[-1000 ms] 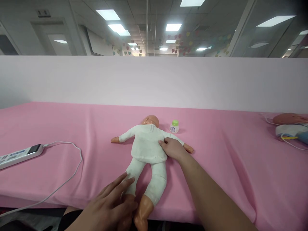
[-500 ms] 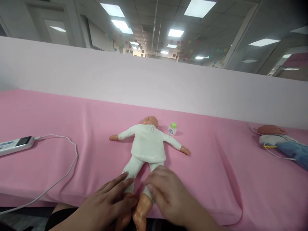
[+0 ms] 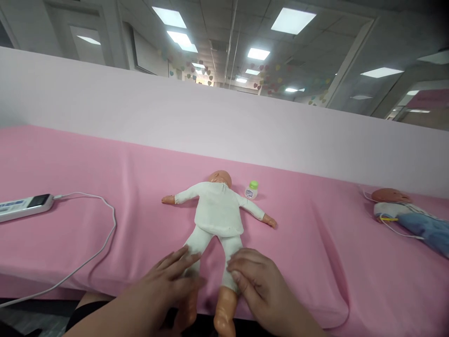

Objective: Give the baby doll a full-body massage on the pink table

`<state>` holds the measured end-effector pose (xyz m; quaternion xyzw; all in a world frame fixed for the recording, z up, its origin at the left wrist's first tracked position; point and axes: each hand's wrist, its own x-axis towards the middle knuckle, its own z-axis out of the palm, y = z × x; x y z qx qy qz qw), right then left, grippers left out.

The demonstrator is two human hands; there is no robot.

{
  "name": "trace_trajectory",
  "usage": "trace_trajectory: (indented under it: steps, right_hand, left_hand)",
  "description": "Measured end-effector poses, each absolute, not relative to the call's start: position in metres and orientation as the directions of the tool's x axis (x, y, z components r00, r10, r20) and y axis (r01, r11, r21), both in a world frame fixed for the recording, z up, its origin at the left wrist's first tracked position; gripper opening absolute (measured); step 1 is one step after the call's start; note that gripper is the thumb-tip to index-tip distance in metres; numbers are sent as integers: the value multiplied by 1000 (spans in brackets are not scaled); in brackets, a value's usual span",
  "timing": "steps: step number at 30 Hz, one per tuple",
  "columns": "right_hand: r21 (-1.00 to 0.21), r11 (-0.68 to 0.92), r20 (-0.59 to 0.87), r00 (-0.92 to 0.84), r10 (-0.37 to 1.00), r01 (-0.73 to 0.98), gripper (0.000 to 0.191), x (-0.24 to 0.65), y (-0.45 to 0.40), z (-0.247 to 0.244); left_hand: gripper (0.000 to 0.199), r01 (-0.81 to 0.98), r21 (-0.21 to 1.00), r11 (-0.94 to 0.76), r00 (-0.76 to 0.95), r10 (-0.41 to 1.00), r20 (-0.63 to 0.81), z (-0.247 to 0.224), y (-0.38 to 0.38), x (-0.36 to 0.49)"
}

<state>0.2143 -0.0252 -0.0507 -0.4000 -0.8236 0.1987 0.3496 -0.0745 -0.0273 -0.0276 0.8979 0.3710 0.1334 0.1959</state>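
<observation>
A baby doll (image 3: 217, 210) in a white long-sleeved top and white trousers (image 3: 229, 245) lies on its back, head away from me, arms spread. Both its bare lower legs hang past the front edge of the pink cover. My left hand (image 3: 171, 281) lies over the leg on the left, fingers stretched out across the trouser fabric. At the leg on the right, my right hand (image 3: 261, 285) pinches the outer side of the trouser leg between thumb and curled fingers. Part of the left lower leg is hidden behind my left hand.
A small bottle with a green cap (image 3: 251, 189) stands by the doll's head. To the left lies a white device with a dark screen (image 3: 38, 201), its white cable (image 3: 114, 220) trailing forward. Another doll in blue (image 3: 421, 224) lies far right. A white ledge (image 3: 224, 126) runs behind.
The doll's right-hand leg has shifted to the right, widening the gap between the legs. My right hand has moved slightly right with its trouser leg. My left hand stays on the other leg.
</observation>
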Motion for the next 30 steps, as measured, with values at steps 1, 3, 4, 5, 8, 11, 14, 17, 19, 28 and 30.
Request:
trace_trajectory:
  steps: [1, 3, 4, 5, 8, 11, 14, 17, 19, 28, 30]
  right_hand:
    - [-586, 591, 444, -389, 807, 555, 29, 216, -21, -52]
    - [-527, 569, 476, -335, 813, 632, 32, 217, -11, -54]
    - [-491, 551, 471, -326, 820, 674, 35, 218, -5, -54]
    - [-456, 530, 452, -326, 830, 715, 38, 217, 0, -53]
    - [-376, 484, 333, -372, 867, 791, 47, 210, 12, -50]
    - [-345, 484, 206, -438, 875, 804, 48, 199, 17, -50]
    - [-342, 474, 144, -454, 879, 811, 49, 190, 20, -52]
    - [-372, 474, 149, -453, 879, 798, 47, 190, 23, -49]
    - [-390, 488, 171, -459, 872, 781, 45, 193, 27, -44]
    - [-338, 480, 145, -459, 876, 810, 41, 196, 52, -34]
    - [-321, 470, 96, -466, 880, 822, 32, 193, 59, -29]
  left_hand:
    - [56, 612, 461, -642, 675, 729, 119, -24, -22, -72]
    - [62, 632, 441, -637, 630, 754, 186, -21, -8, -64]
    - [64, 651, 408, -639, 618, 759, 203, -22, 1, -57]
    - [65, 668, 364, -648, 625, 755, 198, -24, 9, -50]
    - [59, 707, 247, -663, 636, 749, 186, -36, 30, -29]
    - [53, 691, 210, -692, 659, 722, 210, -49, 39, -15]
    - [48, 677, 244, -694, 665, 719, 201, -53, 41, -14]
    - [45, 672, 283, -684, 662, 726, 184, -47, 45, -17]
    - [44, 674, 257, -693, 662, 721, 207, -39, 49, -17]
    - [45, 640, 110, -761, 723, 644, 248, -50, 79, -5]
    - [40, 630, 142, -763, 724, 644, 246, -56, 86, -3]
